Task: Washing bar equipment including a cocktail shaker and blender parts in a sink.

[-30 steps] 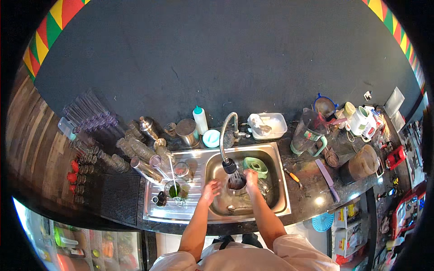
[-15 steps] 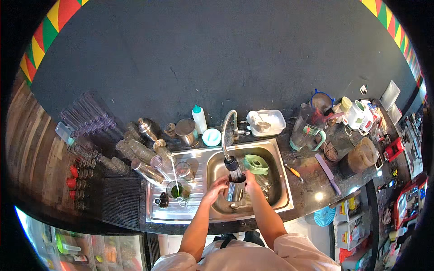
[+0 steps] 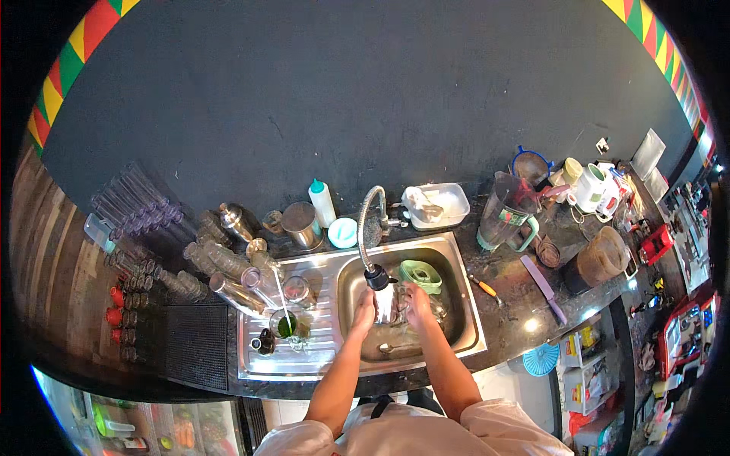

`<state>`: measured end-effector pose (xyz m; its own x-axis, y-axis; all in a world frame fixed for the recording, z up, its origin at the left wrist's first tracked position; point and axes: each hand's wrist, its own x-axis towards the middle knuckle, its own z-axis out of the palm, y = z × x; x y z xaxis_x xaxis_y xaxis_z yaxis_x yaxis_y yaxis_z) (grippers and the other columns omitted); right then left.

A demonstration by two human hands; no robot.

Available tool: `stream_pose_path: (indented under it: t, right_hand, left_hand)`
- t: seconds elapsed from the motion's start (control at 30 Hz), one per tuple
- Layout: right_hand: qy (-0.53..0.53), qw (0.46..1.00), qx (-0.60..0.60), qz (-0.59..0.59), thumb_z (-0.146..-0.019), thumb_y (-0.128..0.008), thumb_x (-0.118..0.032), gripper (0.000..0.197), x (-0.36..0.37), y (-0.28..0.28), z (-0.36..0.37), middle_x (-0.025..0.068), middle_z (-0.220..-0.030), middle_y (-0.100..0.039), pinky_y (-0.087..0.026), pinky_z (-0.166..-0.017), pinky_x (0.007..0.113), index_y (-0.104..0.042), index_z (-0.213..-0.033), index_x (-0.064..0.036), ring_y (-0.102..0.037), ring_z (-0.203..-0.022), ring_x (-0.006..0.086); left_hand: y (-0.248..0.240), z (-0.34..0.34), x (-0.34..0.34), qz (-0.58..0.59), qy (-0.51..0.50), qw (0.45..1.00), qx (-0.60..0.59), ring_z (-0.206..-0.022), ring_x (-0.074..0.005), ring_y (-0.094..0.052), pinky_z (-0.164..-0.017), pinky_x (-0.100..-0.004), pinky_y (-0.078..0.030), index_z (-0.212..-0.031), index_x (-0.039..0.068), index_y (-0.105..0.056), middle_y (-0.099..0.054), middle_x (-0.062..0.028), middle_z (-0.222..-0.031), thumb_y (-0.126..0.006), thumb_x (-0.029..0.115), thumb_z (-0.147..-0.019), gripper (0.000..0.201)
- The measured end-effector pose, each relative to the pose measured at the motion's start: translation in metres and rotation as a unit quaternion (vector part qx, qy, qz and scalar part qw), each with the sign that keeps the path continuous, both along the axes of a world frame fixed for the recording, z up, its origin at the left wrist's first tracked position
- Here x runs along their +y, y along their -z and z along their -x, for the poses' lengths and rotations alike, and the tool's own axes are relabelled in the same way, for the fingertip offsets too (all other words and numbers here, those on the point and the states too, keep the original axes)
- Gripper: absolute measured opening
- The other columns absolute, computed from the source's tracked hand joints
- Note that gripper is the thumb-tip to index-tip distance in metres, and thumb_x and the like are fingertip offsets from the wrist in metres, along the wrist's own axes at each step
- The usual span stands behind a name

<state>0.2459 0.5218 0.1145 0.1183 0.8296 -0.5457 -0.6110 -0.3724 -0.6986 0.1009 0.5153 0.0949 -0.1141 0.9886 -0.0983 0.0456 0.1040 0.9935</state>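
Metal cup held between two hands inside the sink basin

Within the steel sink basin point(image 3: 351, 285), a shiny metal cup point(image 3: 387, 308) is held below the black spray head point(image 3: 376, 278). Its side is gripped by the left hand point(image 3: 366, 310), partly closed, with the fingertips hidden. The opposite side is clasped by the right hand point(image 3: 417, 302), also half curled; its fingertips cannot be made out. The cup's mouth is covered by the spray head, and water is hard to tell from polished metal in the glare. A strip beside the right hand looks glassy, but whether it belongs to the cup cannot be told.

In the basin's far right corner, a pale green plastic container point(image 3: 420, 276) is seen; clear pieces near it are partly blocked by the right hand. A small spoon point(image 3: 386, 347) is seen on the basin's near side.

Left of the basin, a ribbed steel drainboard point(image 3: 323, 346) is occupied by glassware, including a round glass point(image 3: 286, 325) with green contents, and a ridged black mat point(image 3: 194, 349) is laid beyond. Right of the basin, a flat purple knife point(image 3: 544, 289) and an orange-handled tool point(image 3: 484, 287) are set on dark, glossy stone point(image 3: 506, 334).
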Motion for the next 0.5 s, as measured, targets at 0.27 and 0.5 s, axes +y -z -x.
stream_pose_path:
  t: [0.27, 0.5]
  right_hand:
    - [-0.053, 0.984, -0.139, -0.101, -0.086, -0.038, -0.026, 0.027, 0.001, 0.023, -0.008, 0.0064, -0.073, -0.057, -0.045, -0.054, 0.036, -0.054, -0.091, -0.0042, -0.053, -0.059, 0.0174]
    - [-0.225, 0.971, -0.083, -0.017, -0.087, -0.031, -0.048, 0.052, 0.0, 0.008, 0.032, 0.0081, -0.1, -0.056, -0.046, -0.071, 0.037, -0.046, -0.115, -0.0058, -0.054, -0.088, 0.0184]
  left_hand:
    - [0.004, -0.011, -0.01, 0.17, 0.071, 0.909, -0.374, -0.077, -0.012, -0.054, -0.072, -0.0298, -0.043, -0.104, 0.011, -0.052, -0.056, -0.0033, -0.083, -0.051, 0.039, -0.084, 0.035]
    - [-0.022, 0.014, -0.005, 0.274, -0.053, 0.958, 0.071, -0.075, -0.0201, -0.058, -0.069, -0.0325, -0.044, -0.103, 0.005, -0.057, -0.061, -0.009, -0.088, -0.044, 0.053, -0.082, 0.054]
